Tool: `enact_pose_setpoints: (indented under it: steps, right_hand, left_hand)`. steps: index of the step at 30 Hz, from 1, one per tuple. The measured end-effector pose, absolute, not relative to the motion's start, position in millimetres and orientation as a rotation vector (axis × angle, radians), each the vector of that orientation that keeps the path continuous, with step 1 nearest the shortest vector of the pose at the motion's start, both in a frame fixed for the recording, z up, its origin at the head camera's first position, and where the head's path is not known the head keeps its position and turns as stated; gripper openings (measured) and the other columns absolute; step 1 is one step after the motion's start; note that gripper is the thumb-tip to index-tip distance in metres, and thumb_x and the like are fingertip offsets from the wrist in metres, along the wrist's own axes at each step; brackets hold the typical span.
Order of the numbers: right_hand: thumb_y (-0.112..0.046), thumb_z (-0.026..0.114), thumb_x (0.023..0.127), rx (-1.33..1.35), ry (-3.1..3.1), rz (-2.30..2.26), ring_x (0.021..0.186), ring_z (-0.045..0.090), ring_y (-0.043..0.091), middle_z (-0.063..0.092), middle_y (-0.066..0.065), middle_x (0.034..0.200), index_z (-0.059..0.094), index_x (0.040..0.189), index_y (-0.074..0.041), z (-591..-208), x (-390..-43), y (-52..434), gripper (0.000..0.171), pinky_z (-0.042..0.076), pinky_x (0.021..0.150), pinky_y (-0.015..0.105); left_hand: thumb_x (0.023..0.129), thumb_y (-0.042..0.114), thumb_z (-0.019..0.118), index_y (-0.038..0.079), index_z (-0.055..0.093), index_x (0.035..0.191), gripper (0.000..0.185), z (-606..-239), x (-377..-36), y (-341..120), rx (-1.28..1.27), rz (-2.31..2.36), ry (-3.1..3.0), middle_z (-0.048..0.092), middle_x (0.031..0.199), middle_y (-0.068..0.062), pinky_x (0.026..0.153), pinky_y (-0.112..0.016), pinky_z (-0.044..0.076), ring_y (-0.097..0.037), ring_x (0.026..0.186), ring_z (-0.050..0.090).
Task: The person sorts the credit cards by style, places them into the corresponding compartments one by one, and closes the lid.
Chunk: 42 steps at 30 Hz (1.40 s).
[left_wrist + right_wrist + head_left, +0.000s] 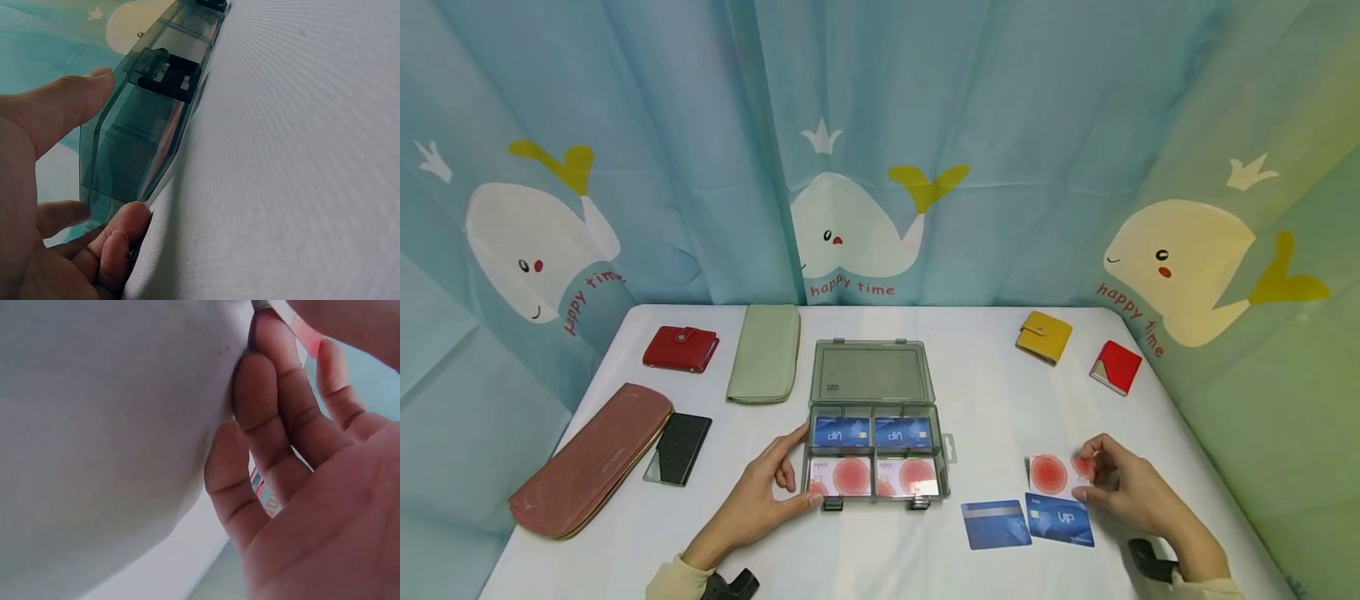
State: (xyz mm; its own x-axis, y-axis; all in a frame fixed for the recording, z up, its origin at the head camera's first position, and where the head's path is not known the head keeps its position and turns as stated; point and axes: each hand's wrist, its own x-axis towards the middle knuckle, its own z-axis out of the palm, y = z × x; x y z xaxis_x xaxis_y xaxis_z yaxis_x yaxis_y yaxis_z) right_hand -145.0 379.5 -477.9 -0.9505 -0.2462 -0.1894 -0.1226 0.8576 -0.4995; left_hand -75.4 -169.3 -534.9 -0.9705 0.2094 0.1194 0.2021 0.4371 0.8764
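Observation:
A translucent grey-green plastic box (872,497) lies with its lid raised to the back. Its back compartments hold blue VIP cards (839,432); the front ones hold white cards with pink-red circles (841,477). My left hand (764,500) grips the box's left end, thumb at the front corner and fingers along the side. On the right, my right hand (1123,487) pinches a white card with red circles (1048,473) by its right edge between thumb and fingers. That card overlaps a blue VIP card (1062,520) in the head view. Beside it lies another blue card (996,525), striped side up.
Back left are a red wallet (681,348) and a pale green long wallet (765,353). A brown-pink pouch (591,462) and a black phone-like slab (679,448) lie at left. Back right are a yellow wallet (1044,337) and a red card holder (1117,367).

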Motion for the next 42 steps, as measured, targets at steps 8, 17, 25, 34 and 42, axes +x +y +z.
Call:
enact_pose_setpoints:
  steps: [8, 17, 25, 34, 42]
  right_hand:
    - [-0.021, 0.094, 0.080, -0.266, 2.804, -0.754, 0.082, 0.056, 0.008, 0.066, 0.001, 0.098, 0.065, 0.117, -0.009, -473.0, -140.3, 375.0, 0.049, 0.052, 0.073, 0.021]
    - [-0.020, 0.095, 0.079, -0.307, 2.808, -0.842, 0.082, 0.057, 0.005, 0.067, 0.001, 0.098, 0.070, 0.119, -0.007, -468.4, -137.8, 372.4, 0.049, 0.054, 0.072, 0.022]
    - [-0.019, 0.095, 0.077, -0.296, 2.750, -0.852, 0.085, 0.055, 0.005, 0.066, 0.002, 0.101, 0.069, 0.133, -0.005, -464.7, -134.8, 371.0, 0.064, 0.053, 0.072, 0.023]
    - [-0.023, 0.097, 0.075, -0.304, 2.806, -0.806, 0.087, 0.056, 0.004, 0.070, 0.001, 0.108, 0.071, 0.132, -0.007, -463.4, -130.4, 367.0, 0.065, 0.051, 0.070, 0.023]
    - [-0.022, 0.101, 0.069, -0.371, 3.046, -0.777, 0.079, 0.054, 0.005, 0.071, -0.006, 0.097, 0.079, 0.122, -0.013, -454.0, -126.4, 358.5, 0.058, 0.045, 0.064, 0.021]
  left_hand:
    - [0.085, 0.033, 0.091, 0.010, 0.043, 0.162, 0.094, -534.0, -76.2, -168.7, 0.382, 1.621, 2.656, 0.056, 0.086, 0.005, 0.077, -0.025, 0.044, -0.005, 0.078, 0.051]
    - [0.085, 0.032, 0.091, 0.010, 0.043, 0.162, 0.094, -533.2, -76.0, -168.8, 0.384, 1.615, 2.660, 0.056, 0.086, 0.005, 0.077, -0.024, 0.044, -0.004, 0.078, 0.051]
    - [0.085, 0.033, 0.091, 0.010, 0.043, 0.162, 0.094, -534.8, -74.9, -169.3, 0.375, 1.605, 2.655, 0.055, 0.087, 0.005, 0.076, -0.024, 0.044, -0.005, 0.079, 0.051]
    - [0.085, 0.032, 0.091, 0.009, 0.042, 0.162, 0.094, -534.6, -75.6, -169.4, 0.380, 1.612, 2.648, 0.056, 0.087, 0.003, 0.076, -0.024, 0.044, -0.005, 0.078, 0.051]
    - [0.084, 0.031, 0.092, 0.010, 0.043, 0.162, 0.094, -535.8, -75.6, -169.3, 0.378, 1.622, 2.652, 0.056, 0.086, 0.004, 0.076, -0.024, 0.044, -0.006, 0.078, 0.051]
